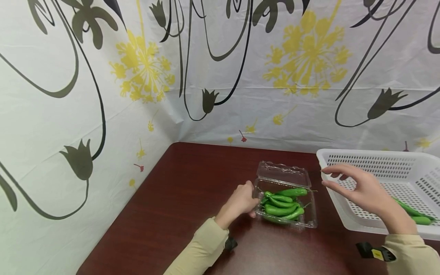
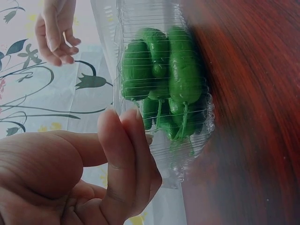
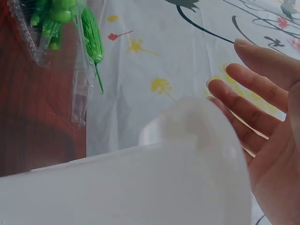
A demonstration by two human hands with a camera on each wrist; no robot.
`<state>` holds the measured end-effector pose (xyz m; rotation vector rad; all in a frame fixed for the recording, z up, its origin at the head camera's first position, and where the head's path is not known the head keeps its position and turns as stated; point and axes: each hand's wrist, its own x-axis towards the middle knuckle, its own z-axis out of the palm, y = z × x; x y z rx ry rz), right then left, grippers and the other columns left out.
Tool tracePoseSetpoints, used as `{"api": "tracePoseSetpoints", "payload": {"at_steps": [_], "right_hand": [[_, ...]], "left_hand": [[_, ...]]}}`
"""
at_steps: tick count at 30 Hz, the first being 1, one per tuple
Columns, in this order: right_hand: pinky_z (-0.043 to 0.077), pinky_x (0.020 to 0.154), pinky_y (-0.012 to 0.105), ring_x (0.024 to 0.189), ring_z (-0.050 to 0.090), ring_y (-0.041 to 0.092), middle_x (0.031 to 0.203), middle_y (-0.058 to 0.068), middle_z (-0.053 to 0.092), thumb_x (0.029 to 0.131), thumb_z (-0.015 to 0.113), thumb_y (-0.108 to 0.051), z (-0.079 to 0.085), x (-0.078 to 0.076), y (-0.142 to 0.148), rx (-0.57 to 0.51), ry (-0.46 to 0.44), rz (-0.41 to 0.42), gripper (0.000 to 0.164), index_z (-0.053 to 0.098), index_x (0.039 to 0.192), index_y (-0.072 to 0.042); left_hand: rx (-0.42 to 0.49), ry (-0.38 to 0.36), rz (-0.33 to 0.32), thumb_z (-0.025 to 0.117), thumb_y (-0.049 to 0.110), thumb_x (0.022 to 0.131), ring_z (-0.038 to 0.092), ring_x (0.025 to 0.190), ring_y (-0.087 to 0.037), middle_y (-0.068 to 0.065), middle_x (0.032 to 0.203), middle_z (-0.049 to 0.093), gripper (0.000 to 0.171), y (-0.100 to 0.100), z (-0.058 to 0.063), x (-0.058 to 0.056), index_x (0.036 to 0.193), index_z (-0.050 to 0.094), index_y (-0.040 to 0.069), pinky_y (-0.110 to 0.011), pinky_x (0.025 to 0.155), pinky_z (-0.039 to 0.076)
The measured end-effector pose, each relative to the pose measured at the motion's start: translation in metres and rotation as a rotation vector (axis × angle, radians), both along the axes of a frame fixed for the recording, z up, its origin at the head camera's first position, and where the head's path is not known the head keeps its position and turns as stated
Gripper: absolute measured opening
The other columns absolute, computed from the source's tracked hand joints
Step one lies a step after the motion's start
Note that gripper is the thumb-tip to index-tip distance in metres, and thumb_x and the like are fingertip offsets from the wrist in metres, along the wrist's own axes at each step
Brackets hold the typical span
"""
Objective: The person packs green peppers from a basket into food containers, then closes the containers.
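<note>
A clear plastic clamshell box (image 1: 313, 212) sits on the table with its lid (image 1: 282, 174) folded back. Several green chili peppers (image 1: 281, 204) lie inside, and the stem of one pokes past the right rim. At the box's left side, my left hand (image 1: 241, 198) pinches the rim between thumb and fingers; the left wrist view shows the fingertips at the clear wall. My right hand (image 1: 366, 191) hovers over the left part of a white basket (image 1: 334, 206), thumb and fingers apart with nothing between them. Some green peppers (image 1: 421, 220) lie in the basket, partly hidden by the right forearm.
The dark red-brown table (image 1: 192, 191) reaches a white curtain (image 1: 220, 68) printed with flowers at the back and left. The basket's raised rim stands a short way right of the clamshell box. A black strap (image 1: 376, 253) is on the right wrist.
</note>
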<state>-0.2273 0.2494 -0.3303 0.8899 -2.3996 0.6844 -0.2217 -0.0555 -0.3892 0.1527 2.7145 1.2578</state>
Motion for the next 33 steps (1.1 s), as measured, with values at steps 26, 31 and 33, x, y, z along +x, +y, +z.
{"api": "tracePoseSetpoints", "payload": {"at_steps": [26, 31, 33], "right_hand": [[0.029, 0.07, 0.006, 0.083, 0.047, -0.007, 0.098, -0.02, 0.057, 0.074, 0.076, -0.014, 0.012, 0.006, 0.046, -0.1, -0.036, -0.196, 0.034, 0.066, 0.107, -0.016], [0.029, 0.069, 0.01, 0.082, 0.046, -0.007, 0.097, -0.021, 0.056, 0.076, 0.075, -0.021, 0.013, 0.007, 0.05, -0.107, -0.083, -0.251, 0.032, 0.066, 0.106, -0.019], [0.03, 0.068, 0.012, 0.082, 0.045, -0.006, 0.097, -0.02, 0.056, 0.076, 0.075, -0.022, 0.013, 0.007, 0.051, -0.101, -0.092, -0.265, 0.032, 0.065, 0.107, -0.019]], "left_hand": [[0.013, -0.018, -0.007, 0.064, 0.007, 0.084, 0.057, 0.037, -0.013, -0.009, 0.068, 0.053, 0.023, -0.002, 0.002, -0.001, 0.097, 0.047, 0.0, -0.025, 0.045, 0.049], [0.044, -0.031, -0.012, 0.064, 0.007, 0.084, 0.057, 0.038, -0.014, -0.008, 0.067, 0.053, 0.022, -0.004, 0.003, -0.002, 0.095, 0.046, 0.0, -0.026, 0.045, 0.05], [0.051, -0.041, -0.019, 0.064, 0.008, 0.084, 0.057, 0.038, -0.014, -0.008, 0.068, 0.054, 0.022, -0.005, 0.003, -0.002, 0.095, 0.046, 0.001, -0.023, 0.046, 0.049]]}}
